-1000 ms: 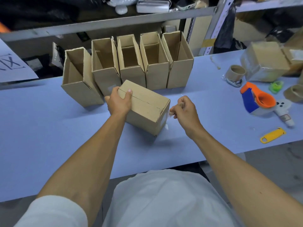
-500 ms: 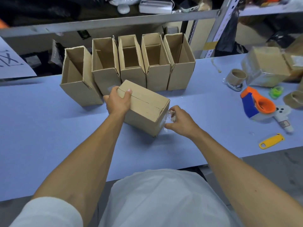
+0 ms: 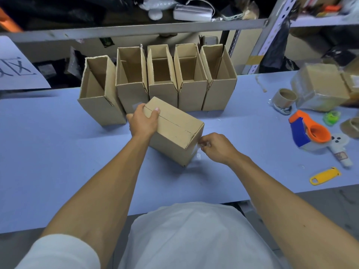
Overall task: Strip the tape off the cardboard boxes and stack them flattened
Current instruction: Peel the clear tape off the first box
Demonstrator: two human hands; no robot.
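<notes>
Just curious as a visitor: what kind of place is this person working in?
Probably a packing or stockroom bench: a row of open cardboard boxes on a blue table, a tape dispenser nearby, and cluttered metal shelving behind.

A closed cardboard box sits angled on the blue surface. The left hand grips its far corner, fingers curled over the top edge. The right hand pinches a strip of clear tape at the box's near end. Behind stand five open boxes in a row. To the right lie a tape dispenser and a yellow cutter.
</notes>
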